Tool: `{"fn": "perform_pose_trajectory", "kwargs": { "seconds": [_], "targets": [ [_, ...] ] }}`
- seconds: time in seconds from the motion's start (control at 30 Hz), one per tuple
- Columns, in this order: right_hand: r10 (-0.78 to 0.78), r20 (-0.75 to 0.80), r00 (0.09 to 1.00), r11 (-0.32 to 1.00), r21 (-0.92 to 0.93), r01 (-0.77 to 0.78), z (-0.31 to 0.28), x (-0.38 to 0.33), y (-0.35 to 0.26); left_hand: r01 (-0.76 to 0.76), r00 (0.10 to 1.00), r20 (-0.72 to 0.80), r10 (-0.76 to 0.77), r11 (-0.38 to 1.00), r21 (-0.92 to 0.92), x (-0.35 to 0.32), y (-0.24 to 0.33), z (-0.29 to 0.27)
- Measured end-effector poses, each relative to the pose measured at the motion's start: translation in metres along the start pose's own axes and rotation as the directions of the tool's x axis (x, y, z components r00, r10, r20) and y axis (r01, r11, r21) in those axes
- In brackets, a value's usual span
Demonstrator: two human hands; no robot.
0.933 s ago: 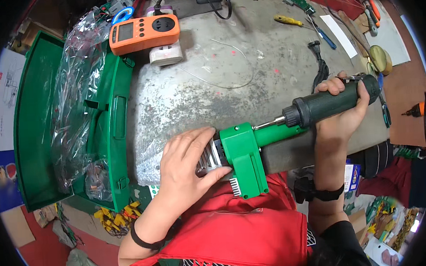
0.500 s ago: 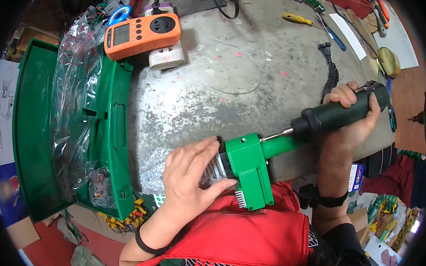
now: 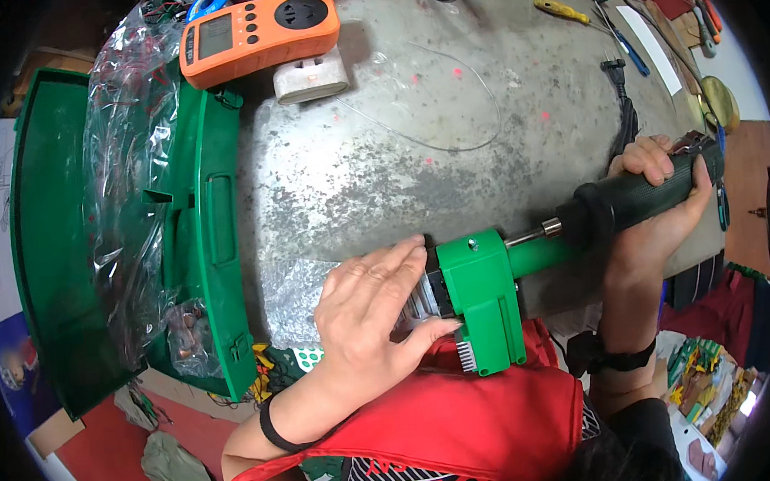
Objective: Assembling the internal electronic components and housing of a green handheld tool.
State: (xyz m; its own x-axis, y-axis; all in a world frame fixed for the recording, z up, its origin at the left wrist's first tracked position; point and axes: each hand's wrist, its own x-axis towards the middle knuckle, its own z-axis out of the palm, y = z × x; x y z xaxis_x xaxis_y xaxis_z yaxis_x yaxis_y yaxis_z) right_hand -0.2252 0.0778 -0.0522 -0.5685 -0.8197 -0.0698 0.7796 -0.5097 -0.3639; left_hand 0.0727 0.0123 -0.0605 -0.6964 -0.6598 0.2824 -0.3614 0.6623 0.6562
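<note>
A green plastic tool (image 3: 477,301) with a handle lies across my lap at the table's near edge. My left hand (image 3: 373,306) is closed around its ribbed silver end, thumb below and fingers above. An electric screwdriver (image 3: 639,194), dark and thick-bodied, is gripped in my right hand (image 3: 661,187) with the fingers wrapped round it. Its steel bit (image 3: 533,234) reaches the side of the green housing, just above the handle. The screw under the tip cannot be made out. Clear plastic wrap (image 3: 297,302) lies beside my left hand.
An open green case (image 3: 220,214) with clear film stands on the left. Behind it, an orange power meter (image 3: 261,38) rests by a white socket strip (image 3: 311,77). A thin wire (image 3: 498,113) curls on the metal table (image 3: 373,171). At the far right lie a yellow screwdriver (image 3: 560,9) and a black plug cable (image 3: 621,97).
The whole view has shifted, so table, case and hands all sit differently in the picture. Both hands keep their hold, and the bit stays at the green housing.
</note>
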Motion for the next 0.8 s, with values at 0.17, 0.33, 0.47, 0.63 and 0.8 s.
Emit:
{"fn": "perform_pose_trajectory", "kwargs": {
  "seconds": [0.17, 0.33, 0.47, 0.63, 0.8],
  "targets": [
    [-0.011, 0.003, 1.0, 1.0, -0.029, 0.011, 0.001, -0.001, 0.002, -0.008, 1.0, -0.009, 0.008, 1.0, 0.018, -0.001, -0.002, 0.001],
    [-0.043, 0.027, 0.999, 0.999, -0.012, 0.043, 0.007, -0.005, 0.005, -0.019, 0.999, -0.025, 0.02, 0.999, 0.029, -0.001, -0.001, 0.002],
    [-0.106, -0.017, 0.994, 0.985, -0.139, 0.102, 0.007, -0.004, 0.003, -0.024, 0.999, -0.038, 0.026, 0.998, 0.049, 0.0, -0.001, 0.004],
    [-0.122, 0.097, 0.988, 0.987, -0.097, 0.131, 0.003, -0.026, -0.017, -0.026, 1.0, 0.0, 0.026, 0.994, 0.105, -0.002, 0.001, 0.001],
    [-0.157, 0.035, 0.987, 0.972, -0.171, 0.16, 0.0, -0.044, -0.02, 0.011, 1.0, 0.026, -0.014, 0.995, 0.099, -0.003, 0.001, 0.001]
  ]
}}
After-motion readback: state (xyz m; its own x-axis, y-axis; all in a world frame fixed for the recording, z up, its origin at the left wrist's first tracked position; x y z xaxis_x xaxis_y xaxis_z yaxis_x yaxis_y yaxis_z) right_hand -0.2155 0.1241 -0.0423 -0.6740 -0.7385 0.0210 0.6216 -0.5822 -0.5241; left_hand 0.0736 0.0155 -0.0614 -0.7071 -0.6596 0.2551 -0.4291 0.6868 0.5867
